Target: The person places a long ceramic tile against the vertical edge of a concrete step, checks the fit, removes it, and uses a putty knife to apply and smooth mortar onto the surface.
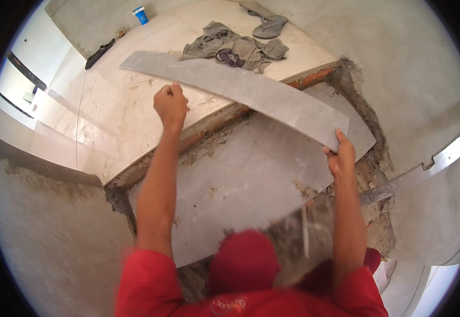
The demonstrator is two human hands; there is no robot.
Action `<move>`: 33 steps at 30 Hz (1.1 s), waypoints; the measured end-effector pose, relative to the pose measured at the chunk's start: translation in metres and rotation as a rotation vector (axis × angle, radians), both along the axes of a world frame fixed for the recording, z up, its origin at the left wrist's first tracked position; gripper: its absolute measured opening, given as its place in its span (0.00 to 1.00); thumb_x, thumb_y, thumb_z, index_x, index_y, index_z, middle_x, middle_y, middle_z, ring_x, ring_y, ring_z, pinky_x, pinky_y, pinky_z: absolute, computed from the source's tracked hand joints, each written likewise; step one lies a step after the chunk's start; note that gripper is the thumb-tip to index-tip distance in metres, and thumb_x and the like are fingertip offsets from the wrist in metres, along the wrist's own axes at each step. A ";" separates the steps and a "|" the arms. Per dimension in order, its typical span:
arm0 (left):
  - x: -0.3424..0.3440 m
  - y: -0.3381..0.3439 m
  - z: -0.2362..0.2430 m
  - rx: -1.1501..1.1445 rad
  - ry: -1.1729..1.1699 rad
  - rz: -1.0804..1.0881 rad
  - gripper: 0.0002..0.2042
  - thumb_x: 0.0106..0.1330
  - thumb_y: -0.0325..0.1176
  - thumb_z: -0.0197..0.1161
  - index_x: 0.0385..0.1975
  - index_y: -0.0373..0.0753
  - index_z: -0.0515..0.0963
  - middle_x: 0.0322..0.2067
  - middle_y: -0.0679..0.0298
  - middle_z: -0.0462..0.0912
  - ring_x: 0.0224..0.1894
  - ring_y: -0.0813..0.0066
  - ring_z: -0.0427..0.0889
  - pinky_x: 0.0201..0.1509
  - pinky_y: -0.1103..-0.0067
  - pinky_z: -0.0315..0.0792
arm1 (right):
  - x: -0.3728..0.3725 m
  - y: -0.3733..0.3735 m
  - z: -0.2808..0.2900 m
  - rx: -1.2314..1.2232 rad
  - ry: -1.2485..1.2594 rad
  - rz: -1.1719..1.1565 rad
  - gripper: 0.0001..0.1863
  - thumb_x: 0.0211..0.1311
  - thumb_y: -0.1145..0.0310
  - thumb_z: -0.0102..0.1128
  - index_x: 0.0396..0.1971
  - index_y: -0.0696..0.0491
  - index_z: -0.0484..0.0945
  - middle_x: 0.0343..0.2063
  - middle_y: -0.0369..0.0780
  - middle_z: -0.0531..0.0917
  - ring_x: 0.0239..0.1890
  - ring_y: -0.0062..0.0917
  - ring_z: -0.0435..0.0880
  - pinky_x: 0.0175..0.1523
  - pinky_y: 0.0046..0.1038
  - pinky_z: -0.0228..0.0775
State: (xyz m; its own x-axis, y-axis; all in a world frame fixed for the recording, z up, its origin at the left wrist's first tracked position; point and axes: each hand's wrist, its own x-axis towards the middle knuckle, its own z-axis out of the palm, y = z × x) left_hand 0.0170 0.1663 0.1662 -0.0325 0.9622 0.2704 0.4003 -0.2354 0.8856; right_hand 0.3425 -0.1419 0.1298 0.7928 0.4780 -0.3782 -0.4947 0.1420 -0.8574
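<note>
While the grey strip (pixel 272 100) is grasped by the right grip (pixel 343 157) and stretches away to its left, the left grip (pixel 171 108) is clenched, apparently empty. Below and between them, the wide slab (pixel 251 169) is seemingly laid; beyond it, the rough riser (pixel 192 140) is left uncovered.

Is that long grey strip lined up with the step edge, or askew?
Askew: the grey strip slants across the step edge, its right end in the right hand.
</note>
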 end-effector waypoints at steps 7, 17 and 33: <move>-0.039 -0.134 -0.127 0.114 0.485 0.079 0.24 0.71 0.41 0.65 0.52 0.22 0.78 0.45 0.38 0.82 0.52 0.52 0.82 0.61 0.59 0.73 | 0.032 0.074 -0.002 -0.029 -0.057 0.014 0.27 0.75 0.62 0.62 0.62 0.67 0.70 0.56 0.50 0.77 0.47 0.36 0.81 0.31 0.30 0.79; 0.077 -0.148 -0.146 -0.312 0.734 0.021 0.47 0.73 0.57 0.55 0.76 0.21 0.49 0.75 0.26 0.47 0.81 0.32 0.35 0.82 0.44 0.29 | 0.027 0.016 -0.011 -0.012 -0.173 0.059 0.38 0.80 0.40 0.43 0.64 0.65 0.69 0.53 0.51 0.80 0.43 0.36 0.85 0.37 0.37 0.78; 0.114 -0.139 -0.153 -0.064 0.208 -0.234 0.38 0.70 0.44 0.66 0.71 0.21 0.63 0.70 0.33 0.67 0.76 0.35 0.59 0.79 0.55 0.56 | -0.107 -0.266 -0.115 -0.828 -0.731 0.625 0.09 0.67 0.69 0.65 0.32 0.60 0.81 0.25 0.45 0.86 0.26 0.30 0.89 0.34 0.32 0.79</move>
